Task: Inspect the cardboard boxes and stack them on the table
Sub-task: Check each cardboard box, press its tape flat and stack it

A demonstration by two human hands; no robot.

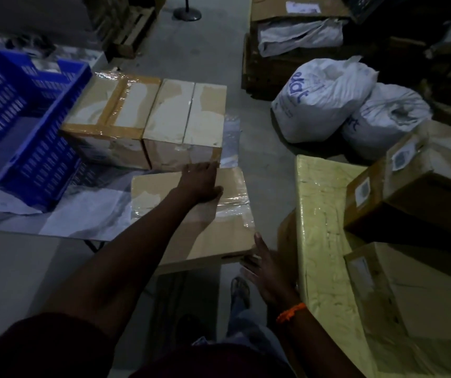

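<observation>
Left hand (199, 184) lies flat, fingers straight, pressing on the top of the taped cardboard box (218, 236). The right hand (266, 271) is also released, its spread fingers touching the box's near right corner. The box sits at the front of the table (82, 222), and its near end appears to jut past the edge. Just behind it, two more sealed boxes (109, 118) (188, 118) stand side by side, next to a blue plastic crate (14, 118).

The step in hand looks like seating this box. I would keep the flat palm bearing down so the overhanging end cannot tip. The right hand should push at the corner evenly until the base is fully supported and square to the pair behind, before any lift onto them.
</observation>
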